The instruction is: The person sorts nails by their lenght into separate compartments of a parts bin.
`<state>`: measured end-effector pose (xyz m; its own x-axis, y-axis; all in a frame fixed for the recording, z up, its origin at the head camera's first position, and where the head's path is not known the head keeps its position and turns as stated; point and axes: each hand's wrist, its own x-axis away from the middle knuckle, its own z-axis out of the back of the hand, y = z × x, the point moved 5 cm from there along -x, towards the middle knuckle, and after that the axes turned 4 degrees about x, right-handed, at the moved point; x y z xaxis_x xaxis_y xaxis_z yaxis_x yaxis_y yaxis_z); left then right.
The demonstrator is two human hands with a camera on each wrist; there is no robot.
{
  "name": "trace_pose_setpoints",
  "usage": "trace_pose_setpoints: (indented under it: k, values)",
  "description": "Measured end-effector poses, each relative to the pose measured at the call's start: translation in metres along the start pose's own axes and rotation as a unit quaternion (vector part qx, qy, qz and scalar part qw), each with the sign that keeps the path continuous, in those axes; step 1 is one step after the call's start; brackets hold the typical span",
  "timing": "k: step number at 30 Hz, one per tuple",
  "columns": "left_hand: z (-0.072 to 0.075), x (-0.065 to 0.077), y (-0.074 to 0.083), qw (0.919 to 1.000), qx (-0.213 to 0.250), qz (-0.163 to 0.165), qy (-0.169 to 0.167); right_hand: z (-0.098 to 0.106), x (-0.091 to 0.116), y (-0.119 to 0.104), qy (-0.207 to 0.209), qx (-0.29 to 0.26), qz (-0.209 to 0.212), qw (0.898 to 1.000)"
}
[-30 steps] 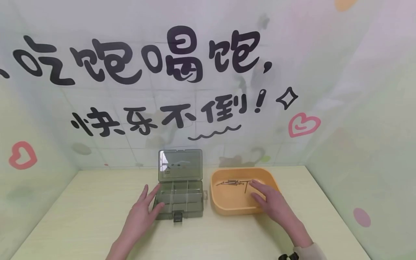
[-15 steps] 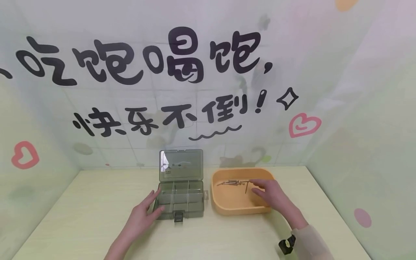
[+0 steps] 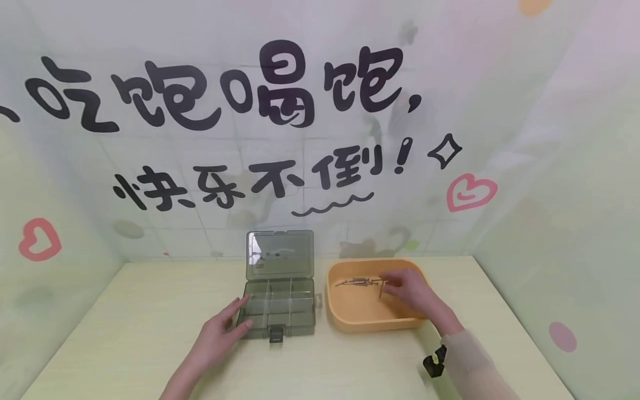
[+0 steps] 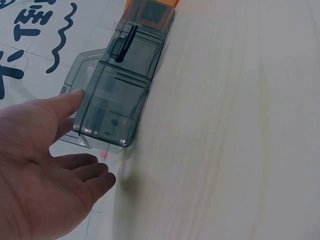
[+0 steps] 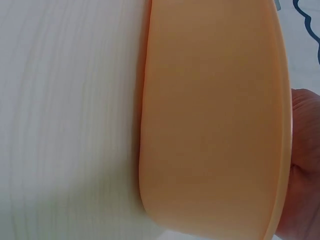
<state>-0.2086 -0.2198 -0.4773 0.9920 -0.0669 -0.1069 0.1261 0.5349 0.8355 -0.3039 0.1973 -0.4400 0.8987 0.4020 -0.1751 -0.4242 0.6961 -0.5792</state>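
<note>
A smoky-clear compartment box (image 3: 277, 311) stands on the table, its lid (image 3: 280, 254) raised at the back. My left hand (image 3: 220, 330) is at its left side, fingers extended, with the thumb tip at the near left corner. In the left wrist view, the thumb of the left hand (image 4: 45, 160) overlaps the box wall (image 4: 110, 110). My right hand (image 3: 410, 289) reaches into the orange tray (image 3: 350, 322), fingers bent down at several thin metal nails (image 3: 360, 281). I cannot tell whether it pinches one. In the right wrist view, the tray wall (image 5: 215, 125) hides its fingers.
The tray stands just right of the box, with a small side tab (image 3: 318, 300) of the box between them. A front latch (image 3: 276, 334) hangs open toward me. Behind the pale table (image 3: 125, 322) rises a printed backdrop (image 3: 210, 139).
My right hand has drawn its fingers closer together and lower over the nails. The left hand has shifted slightly at the box, its fingers now closer together.
</note>
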Motion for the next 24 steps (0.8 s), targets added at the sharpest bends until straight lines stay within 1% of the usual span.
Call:
trace_pose_setpoints:
  k: [2, 8, 11, 14, 18, 20, 24]
  values:
    - [0.0, 0.0, -0.001, 1.0, -0.001, 0.007, -0.006, 0.0, -0.002, 0.004, -0.004, -0.006, -0.014, 1.0]
    - [0.0, 0.001, -0.002, 0.9996, 0.008, 0.022, -0.014, 0.001, -0.01, 0.012, -0.013, -0.025, -0.028, 0.999]
    - [0.0, 0.001, -0.004, 0.9992, 0.02, 0.029, -0.017, 0.002, -0.014, 0.018, -0.012, -0.022, -0.042, 0.999]
    - [-0.001, 0.0, -0.006, 0.9988, 0.035, 0.027, -0.021, 0.0, -0.016, 0.025, -0.01, -0.011, -0.052, 0.999]
    - [-0.002, -0.001, -0.007, 0.9977, 0.058, 0.026, -0.024, -0.004, -0.017, 0.031, -0.004, -0.006, -0.052, 0.999]
    - [-0.002, -0.001, -0.007, 0.9971, 0.066, 0.032, -0.022, -0.006, -0.018, 0.032, 0.0, -0.005, -0.05, 0.999]
    - [-0.002, -0.001, -0.007, 0.9964, 0.074, 0.036, -0.021, -0.01, -0.019, 0.035, 0.003, 0.001, -0.052, 0.999]
